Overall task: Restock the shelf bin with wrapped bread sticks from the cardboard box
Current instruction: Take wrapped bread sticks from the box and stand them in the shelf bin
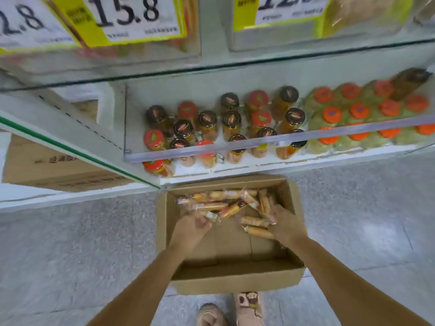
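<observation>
Where both hands (237,223) reach, golden clear-wrapped bread sticks (226,203), cardboard box (235,278)

Far left, a yellow-edged price card (131,17) reads "15.8". The neighbouring card (26,22) shows "2.8", cut off. Smaller print illegible.

This is a shop aisle: large yellow-edged printed price cards (131,17) hang on clear bins at the far top, rows of red- and black-lidded glass jars (226,125) fill a low white shelf (235,167), above a speckled grey floor (70,243).
</observation>
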A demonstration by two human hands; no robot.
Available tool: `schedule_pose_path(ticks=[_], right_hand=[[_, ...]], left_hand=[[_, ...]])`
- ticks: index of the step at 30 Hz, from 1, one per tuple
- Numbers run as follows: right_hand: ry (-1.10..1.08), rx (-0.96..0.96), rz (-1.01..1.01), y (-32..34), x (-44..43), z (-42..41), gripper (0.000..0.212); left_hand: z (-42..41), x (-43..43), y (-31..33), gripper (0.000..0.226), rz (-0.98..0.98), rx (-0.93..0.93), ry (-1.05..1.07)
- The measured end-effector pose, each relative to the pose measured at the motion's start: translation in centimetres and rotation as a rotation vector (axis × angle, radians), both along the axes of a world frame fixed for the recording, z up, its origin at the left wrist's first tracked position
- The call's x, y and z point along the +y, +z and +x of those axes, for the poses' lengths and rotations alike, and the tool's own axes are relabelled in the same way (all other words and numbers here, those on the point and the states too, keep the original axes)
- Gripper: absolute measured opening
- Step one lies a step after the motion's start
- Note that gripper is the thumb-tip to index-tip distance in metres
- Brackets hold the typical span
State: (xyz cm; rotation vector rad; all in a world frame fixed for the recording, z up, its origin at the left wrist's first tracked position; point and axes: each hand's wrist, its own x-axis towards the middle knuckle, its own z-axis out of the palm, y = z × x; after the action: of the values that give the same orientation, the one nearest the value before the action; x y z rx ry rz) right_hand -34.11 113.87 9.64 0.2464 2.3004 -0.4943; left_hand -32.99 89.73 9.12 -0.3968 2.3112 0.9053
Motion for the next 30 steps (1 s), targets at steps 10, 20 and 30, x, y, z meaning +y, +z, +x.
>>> schedule_pose_path(ticks=[10,20,30], right_hand=[[-0.008,-0.193,-0.011,-22.0,-0.5,2.4,0.056],[-0.046,-0.151,0.077,-30.9,-2.0,3.7,0.076],[-0.031,-0.221,0.096,-32.2,-1.9,3.9,0.064]], left_hand=[[-2.5,3.4,-19.9,0.037,-0.057,-0.09,-0.24],[-3.4,6.9,-31.1,0.048,-0.177,-0.115,-0.405],[-2.8,7.7,-31.5,0.027,-0.088,-0.42,-0.258]])
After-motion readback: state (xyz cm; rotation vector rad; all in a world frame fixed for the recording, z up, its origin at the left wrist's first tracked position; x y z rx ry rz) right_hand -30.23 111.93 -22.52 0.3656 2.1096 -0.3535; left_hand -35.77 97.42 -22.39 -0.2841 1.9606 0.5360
